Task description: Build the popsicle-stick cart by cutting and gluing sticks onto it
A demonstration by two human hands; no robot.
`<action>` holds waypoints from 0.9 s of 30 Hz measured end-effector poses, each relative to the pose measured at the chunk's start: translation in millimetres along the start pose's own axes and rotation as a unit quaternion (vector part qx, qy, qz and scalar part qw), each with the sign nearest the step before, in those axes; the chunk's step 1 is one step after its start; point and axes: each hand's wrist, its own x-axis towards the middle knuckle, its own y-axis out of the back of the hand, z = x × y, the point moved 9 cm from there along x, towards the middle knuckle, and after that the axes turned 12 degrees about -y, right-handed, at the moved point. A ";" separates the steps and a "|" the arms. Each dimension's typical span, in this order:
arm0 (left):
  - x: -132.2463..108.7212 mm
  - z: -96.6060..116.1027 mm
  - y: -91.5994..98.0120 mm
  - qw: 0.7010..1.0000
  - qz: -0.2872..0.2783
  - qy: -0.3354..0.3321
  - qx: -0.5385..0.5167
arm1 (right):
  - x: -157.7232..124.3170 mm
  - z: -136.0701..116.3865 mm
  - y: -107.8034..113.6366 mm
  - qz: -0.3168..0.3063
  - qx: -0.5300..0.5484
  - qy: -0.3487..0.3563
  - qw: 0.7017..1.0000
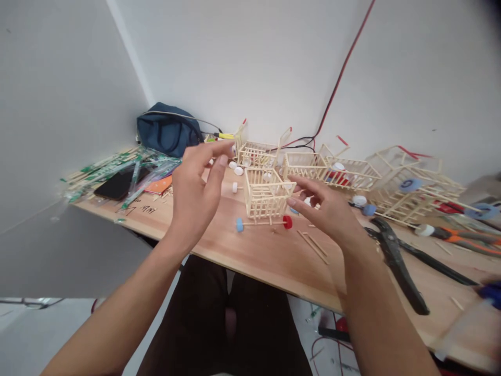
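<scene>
A small cart (266,196) built of thin wooden sticks stands on the desk between my two hands. Its front wheels are a blue cap (240,225) and a red cap (287,222), joined by a stick axle; a white cap (235,187) sticks out on its left. My left hand (199,185) is raised left of the cart, thumb and index finger apart, with nothing visible held. On the other side, my right hand (323,209) has its thumb and fingers spread at the cart's right edge. Whether those fingertips touch the sticks I cannot tell.
More stick-built carts (348,172) line the wall. Black pliers (395,261) and orange-handled pliers (450,233) lie at right. Loose sticks (313,246) are near the front edge. A phone (119,184), wrapped sticks (104,169) and a blue pouch (168,130) occupy the left.
</scene>
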 end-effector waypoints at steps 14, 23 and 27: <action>-58.1 -17.4 -40.6 0.992 0.003 0.102 -0.070 | -15.6 -24.1 -2.9 -0.010 -0.045 0.115 0.992; -57.9 -21.1 -50.5 0.987 0.023 0.114 -0.107 | -16.2 -27.4 -10.7 -0.039 -0.047 0.110 0.992; -58.2 -22.1 -50.9 0.987 0.020 0.115 -0.109 | -15.8 -26.1 -11.4 -0.052 -0.040 0.101 0.993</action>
